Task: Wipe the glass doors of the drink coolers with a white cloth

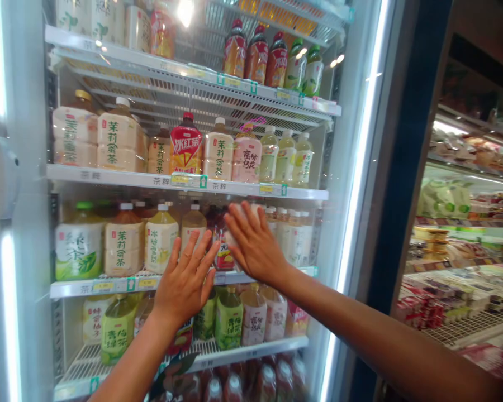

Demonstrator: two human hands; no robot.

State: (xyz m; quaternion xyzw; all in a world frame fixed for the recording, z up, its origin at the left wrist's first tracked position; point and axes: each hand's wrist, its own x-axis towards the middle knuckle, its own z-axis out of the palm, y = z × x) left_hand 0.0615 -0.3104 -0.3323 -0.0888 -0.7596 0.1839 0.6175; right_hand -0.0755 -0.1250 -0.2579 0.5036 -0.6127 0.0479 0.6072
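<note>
Left hand (pixel 184 279) and right hand (pixel 259 245) raised before an apparently glass-fronted drinks cooler (pixel 29 234).
Position: both below the large red-labelled bottle (pixel 186 146), the right hand farther right; fingers spread, seemingly empty, near yet apart; contact with the cooler impossible to tell. Pale-labelled bottle (pixel 193 219) behind the left hand, one shelf (pixel 75 290) beneath the red-labelled one. Likely hazards: smearing from palm pressure; toppled bottles from a jolt.

Bottles (pixel 186 146) look like glossy plastic, the wire shelf (pixel 81 362) metal.
</note>
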